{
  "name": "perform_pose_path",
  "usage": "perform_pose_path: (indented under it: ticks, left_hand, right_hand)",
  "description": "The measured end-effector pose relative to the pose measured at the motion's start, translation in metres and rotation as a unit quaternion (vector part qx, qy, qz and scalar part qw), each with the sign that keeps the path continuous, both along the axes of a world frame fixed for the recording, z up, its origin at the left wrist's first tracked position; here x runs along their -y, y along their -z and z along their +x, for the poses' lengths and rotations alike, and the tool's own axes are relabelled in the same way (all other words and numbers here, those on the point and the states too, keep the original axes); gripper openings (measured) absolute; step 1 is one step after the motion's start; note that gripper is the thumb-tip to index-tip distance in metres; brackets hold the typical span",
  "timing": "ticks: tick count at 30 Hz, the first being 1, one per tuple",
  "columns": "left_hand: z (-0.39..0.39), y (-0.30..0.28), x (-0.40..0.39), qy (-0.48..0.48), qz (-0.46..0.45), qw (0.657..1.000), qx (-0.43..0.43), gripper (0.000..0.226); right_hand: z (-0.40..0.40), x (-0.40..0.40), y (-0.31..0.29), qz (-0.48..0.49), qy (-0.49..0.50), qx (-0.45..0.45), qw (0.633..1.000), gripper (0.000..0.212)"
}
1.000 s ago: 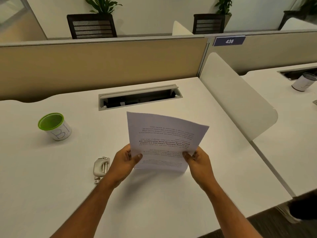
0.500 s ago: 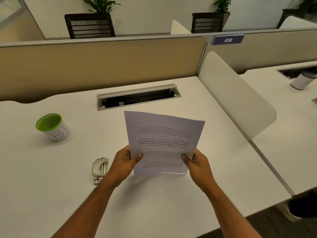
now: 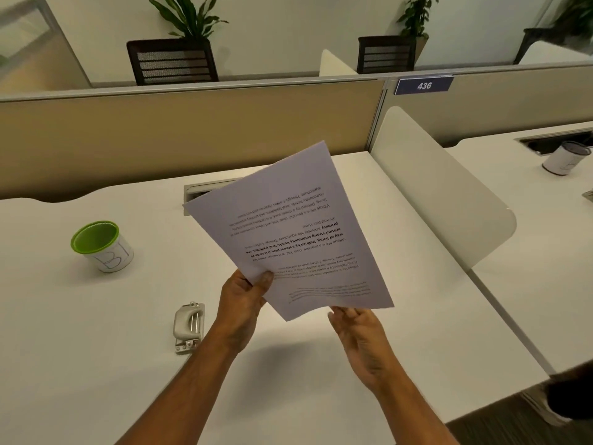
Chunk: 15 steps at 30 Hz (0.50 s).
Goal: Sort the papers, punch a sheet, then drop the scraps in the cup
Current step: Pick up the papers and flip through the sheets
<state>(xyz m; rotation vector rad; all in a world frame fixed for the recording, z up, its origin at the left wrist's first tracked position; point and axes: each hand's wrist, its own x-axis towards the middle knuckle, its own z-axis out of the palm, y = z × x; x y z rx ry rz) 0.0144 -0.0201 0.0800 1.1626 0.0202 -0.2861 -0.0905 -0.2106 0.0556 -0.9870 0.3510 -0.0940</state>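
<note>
White papers [image 3: 288,226] hang tilted above the tabletop [image 3: 96,364], pinched at one corner by the left hand [image 3: 242,303]. The right hand [image 3: 359,332] is open beneath their lower edge, gripping nothing. With one pinch, sheets could slip apart and scatter toward the punch [image 3: 189,326], well short of the green cup [image 3: 101,245].

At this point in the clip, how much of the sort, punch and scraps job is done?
Nothing looks finished yet. In hand: the left hand pinches the papers above the desk, while the right hand sits open under their lower edge. Left to do: the hole punch lies untouched beside the left wrist, and no scraps show in the green cup.
</note>
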Motion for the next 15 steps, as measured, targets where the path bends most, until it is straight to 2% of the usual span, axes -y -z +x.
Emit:
perform_pose_path:
  ticks: [2, 4, 6, 10, 15]
  left_hand:
    - [-0.004, 0.002, 0.001, 0.011, -0.004, 1.000, 0.002, 0.030]
    - [-0.006, 0.004, 0.000, 0.015, -0.015, 1.000, 0.001, 0.031]
    - [-0.004, 0.006, -0.005, 0.009, -0.035, 0.999, 0.003, 0.034]
    - [0.012, 0.013, -0.027, -0.061, -0.061, 0.996, 0.005, 0.049]
    - [0.016, 0.015, -0.057, -0.073, 0.064, 0.995, 0.023, 0.058]
  right_hand:
    - [0.007, -0.003, -0.009, 0.006, 0.023, 0.027, 0.999, 0.046]
    - [0.013, -0.001, -0.018, -0.031, 0.043, 0.037, 0.998, 0.042]
    - [0.017, 0.006, -0.025, -0.112, 0.053, 0.032, 0.992, 0.038]
    - [0.019, 0.029, -0.037, -0.254, 0.091, 0.011, 0.963, 0.031]
    - [0.015, 0.056, -0.053, -0.342, 0.086, 0.015, 0.936, 0.041]
